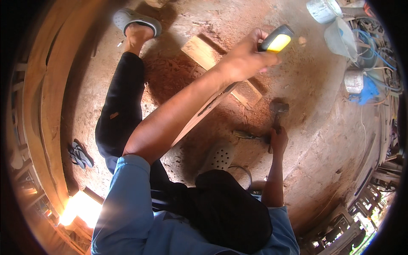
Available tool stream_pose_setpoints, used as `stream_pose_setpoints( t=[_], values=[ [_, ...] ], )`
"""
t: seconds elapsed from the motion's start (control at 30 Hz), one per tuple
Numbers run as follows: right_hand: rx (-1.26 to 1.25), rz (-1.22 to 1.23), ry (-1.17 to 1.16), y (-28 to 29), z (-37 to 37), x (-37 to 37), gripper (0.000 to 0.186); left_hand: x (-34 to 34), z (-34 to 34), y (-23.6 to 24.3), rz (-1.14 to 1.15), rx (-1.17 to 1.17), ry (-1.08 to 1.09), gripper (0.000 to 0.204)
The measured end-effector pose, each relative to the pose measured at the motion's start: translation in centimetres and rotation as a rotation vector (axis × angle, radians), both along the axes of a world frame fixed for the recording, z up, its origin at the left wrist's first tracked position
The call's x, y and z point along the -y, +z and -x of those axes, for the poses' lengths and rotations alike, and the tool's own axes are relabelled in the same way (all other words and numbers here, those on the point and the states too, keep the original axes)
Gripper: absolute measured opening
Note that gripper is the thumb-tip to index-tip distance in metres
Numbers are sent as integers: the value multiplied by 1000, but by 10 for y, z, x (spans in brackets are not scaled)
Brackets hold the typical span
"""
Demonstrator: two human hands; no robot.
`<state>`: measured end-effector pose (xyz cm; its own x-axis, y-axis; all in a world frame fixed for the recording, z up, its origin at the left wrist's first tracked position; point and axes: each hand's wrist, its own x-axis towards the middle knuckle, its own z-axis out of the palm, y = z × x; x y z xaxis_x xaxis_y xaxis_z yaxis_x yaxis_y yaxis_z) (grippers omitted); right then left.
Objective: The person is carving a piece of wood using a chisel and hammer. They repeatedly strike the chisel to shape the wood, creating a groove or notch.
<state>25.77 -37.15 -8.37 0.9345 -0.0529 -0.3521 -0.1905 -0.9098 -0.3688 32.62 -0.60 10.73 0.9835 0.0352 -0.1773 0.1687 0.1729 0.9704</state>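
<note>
My left hand (248, 57) is wrapped round the black-and-yellow handle (278, 40) of what looks like a chisel, held over the wood; its blade is hidden behind the hand. Under my left forearm runs a narrow wooden plank (204, 111) with dark cuts along it. It crosses a short, pale wood block (199, 51) lying on the floor. Lower right, my right hand (278, 140) grips the handle of a hammer, whose dark metal head (279, 107) is raised toward the far side. The hammer is apart from the chisel.
A slim tool (248, 135) lies on the floor beside my right hand. Reddish shavings (170, 76) are scattered round the block. My grey clog (219, 156) is near the plank. Buckets (340, 38) and blue tubing stand far right; long boards (46, 97) line the left; sandals (80, 154) lie there.
</note>
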Motion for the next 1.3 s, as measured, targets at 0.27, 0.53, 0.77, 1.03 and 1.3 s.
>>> stream_pose_setpoints(
  t=[0.27, 0.53, 0.77, 1.03, 1.3],
  values=[
    [295, 4, -9, 13, 4, -25, 42, 6, 8, 6, 71, -114, -90, 55],
    [234, -170, 708, -11, 64, -44, 35, 91, 131, -65, -273, -42, -278, 47],
    [101, -286, 536, -19, 54, -19, 38, 109, 190, -74, -222, -154, -252, 50],
    [432, 78, 316, -20, 7, 10, 44, 65, 152, -4, -261, 70, -180, 56],
    [-186, -30, 0, 5, -17, 3, 35, -24, 98, 67, -382, 273, 44, 45]
  ],
)
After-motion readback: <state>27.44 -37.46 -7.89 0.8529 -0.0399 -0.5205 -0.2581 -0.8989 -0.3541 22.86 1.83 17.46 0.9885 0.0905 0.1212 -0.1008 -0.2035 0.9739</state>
